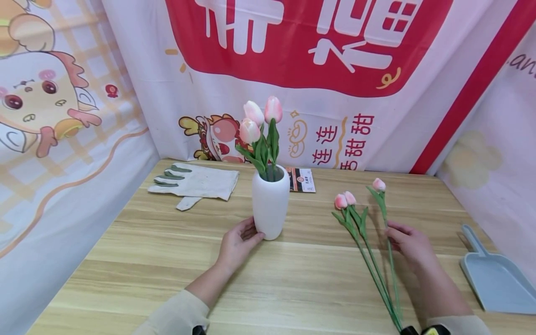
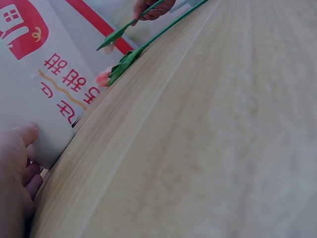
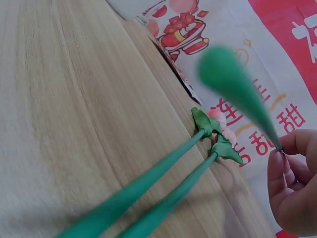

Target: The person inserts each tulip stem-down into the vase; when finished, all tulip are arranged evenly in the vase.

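A white vase (image 1: 271, 204) stands upright with several pink-and-white tulips (image 1: 273, 110) in it. Low on its left side, my left hand (image 1: 237, 243) holds the vase, thumb in front and fingers curled behind. In the left wrist view, the thumb (image 2: 27, 134) lies against the vase wall. To the right, my right hand (image 1: 412, 246) pinches the green stem of a single pink tulip (image 1: 378, 184) between thumb and fingertips, its bloom raised. Two more tulips (image 1: 345, 201) lie beside it on the wooden table (image 1: 293, 288), their stems running toward the front edge.
A pair of light work gloves (image 1: 201, 181) lies at the back left. Behind the vase is a small printed card (image 1: 302, 180). A grey-blue dustpan (image 1: 498, 277) rests at the right edge. Printed cloth (image 1: 138, 56) hangs around the table's back and sides.
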`<state>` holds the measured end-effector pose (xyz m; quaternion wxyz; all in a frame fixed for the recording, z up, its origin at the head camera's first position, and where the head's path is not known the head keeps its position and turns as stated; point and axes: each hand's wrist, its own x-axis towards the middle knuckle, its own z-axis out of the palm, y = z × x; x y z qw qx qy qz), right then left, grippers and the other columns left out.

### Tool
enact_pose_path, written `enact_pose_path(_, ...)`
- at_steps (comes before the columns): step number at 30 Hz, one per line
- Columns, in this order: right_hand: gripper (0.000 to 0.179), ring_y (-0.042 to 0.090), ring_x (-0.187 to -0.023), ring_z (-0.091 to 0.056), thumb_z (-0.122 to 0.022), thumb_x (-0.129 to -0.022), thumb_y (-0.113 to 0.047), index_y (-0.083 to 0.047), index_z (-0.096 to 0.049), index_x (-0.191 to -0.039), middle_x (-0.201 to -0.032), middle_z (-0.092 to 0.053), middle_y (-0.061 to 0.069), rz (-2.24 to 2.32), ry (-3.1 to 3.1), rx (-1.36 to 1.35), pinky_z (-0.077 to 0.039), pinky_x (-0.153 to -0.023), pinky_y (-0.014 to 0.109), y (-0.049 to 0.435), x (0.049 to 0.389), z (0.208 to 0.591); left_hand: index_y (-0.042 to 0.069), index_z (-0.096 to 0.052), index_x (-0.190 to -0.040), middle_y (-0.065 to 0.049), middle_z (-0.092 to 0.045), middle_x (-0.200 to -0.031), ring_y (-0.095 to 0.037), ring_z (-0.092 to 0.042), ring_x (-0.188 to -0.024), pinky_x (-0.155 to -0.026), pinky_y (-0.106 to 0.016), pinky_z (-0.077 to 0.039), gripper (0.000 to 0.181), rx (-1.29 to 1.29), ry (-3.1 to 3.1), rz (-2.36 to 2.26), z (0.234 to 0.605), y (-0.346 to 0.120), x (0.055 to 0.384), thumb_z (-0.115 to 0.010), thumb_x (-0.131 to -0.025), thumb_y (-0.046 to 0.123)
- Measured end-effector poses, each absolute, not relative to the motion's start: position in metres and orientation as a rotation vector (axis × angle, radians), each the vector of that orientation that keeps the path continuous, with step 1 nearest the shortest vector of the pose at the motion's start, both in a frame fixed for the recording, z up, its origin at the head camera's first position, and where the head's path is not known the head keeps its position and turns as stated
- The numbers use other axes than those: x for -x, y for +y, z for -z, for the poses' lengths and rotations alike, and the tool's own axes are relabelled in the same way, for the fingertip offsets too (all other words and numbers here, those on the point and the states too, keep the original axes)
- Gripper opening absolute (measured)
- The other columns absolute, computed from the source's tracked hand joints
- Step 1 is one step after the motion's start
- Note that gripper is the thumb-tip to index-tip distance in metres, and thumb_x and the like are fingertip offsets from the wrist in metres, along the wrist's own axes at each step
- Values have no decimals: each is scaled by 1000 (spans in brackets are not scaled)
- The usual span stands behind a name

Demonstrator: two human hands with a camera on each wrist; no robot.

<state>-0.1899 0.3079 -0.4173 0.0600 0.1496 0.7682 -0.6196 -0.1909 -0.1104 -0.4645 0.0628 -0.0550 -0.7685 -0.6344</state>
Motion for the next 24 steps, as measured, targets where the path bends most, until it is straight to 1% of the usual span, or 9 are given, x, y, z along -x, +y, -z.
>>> enact_pose_path(1,13,-2,-75,-57,-64,-95,-20,-32,-69,-99,-79,-65,-19,1918,2288,-446,-56,-67,15,307,190,417,-4,-57,-130,-22,-65,-125,-33,-64,-116,-98,-38,-56,50,167,-2324,1912,464,-110,191,-75,-85,10)
enact_pose_path(3,22,-1,-75,-59,-64,-96,-18,-37,-66,-87,-79,-65,-17,1996,2216,-443,-57,-66,15,305,191,416,-4,-57,-130,-23,-65,-126,-33,-64,-116,-99,-39,-56,50,166,-2326,1909,464,-110,191,-75,-85,10)
enact_pose_path(6,26,-1,-75,-61,-63,-96,-15,-38,-66,-83,-79,-67,-15,2095,2128,-442,-57,-67,14,299,192,415,-4,-57,-130,-23,-65,-126,-33,-64,-117,-99,-40,-56,50,153,-2328,1908,464,-110,191,-75,-85,9)
enact_pose_path(10,25,-1,-77,-63,-63,-96,-15,-36,-67,-83,-79,-68,-15,2210,2034,-453,-58,-70,13,290,194,414,-7,-56,-130,-25,-64,-127,-36,-63,-118,-100,-43,-55,49,127,-2337,1904,459,-109,188,-74,-86,5)
enact_pose_path(14,25,-1,-74,-63,-63,-96,-12,-33,-69,-82,-78,-68,-12,2347,1928,-443,-58,-70,12,277,196,411,-11,-55,-129,-28,-62,-126,-40,-62,-118,-101,-47,-54,47,133,-2350,1901,438,-106,177,-71,-86,0)
enact_pose_path(17,20,0,-72,-65,-63,-96,-11,-28,-67,-87,-77,-68,-10,2413,1864,-452,-59,-69,13,267,198,408,-11,-55,-128,-29,-62,-126,-40,-62,-117,-101,-48,-54,46,140,-2345,1902,429,-105,171,-71,-86,0)
enact_pose_path(20,13,1,-71,-65,-63,-95,-11,-24,-63,-95,-76,-68,-9,2467,1816,-499,-59,-68,13,256,200,405,-11,-55,-129,-28,-62,-126,-39,-62,-117,-101,-46,-54,46,140,-2337,1896,431,-104,172,-71,-87,1)
enact_pose_path(24,13,3,-70,-66,-63,-95,-8,-17,-55,-101,-74,-67,-8,2552,1782,-542,-59,-65,13,241,205,403,-10,-55,-129,-27,-63,-126,-39,-62,-117,-101,-45,-54,47,129,-2348,1880,435,-104,175,-71,-87,1)
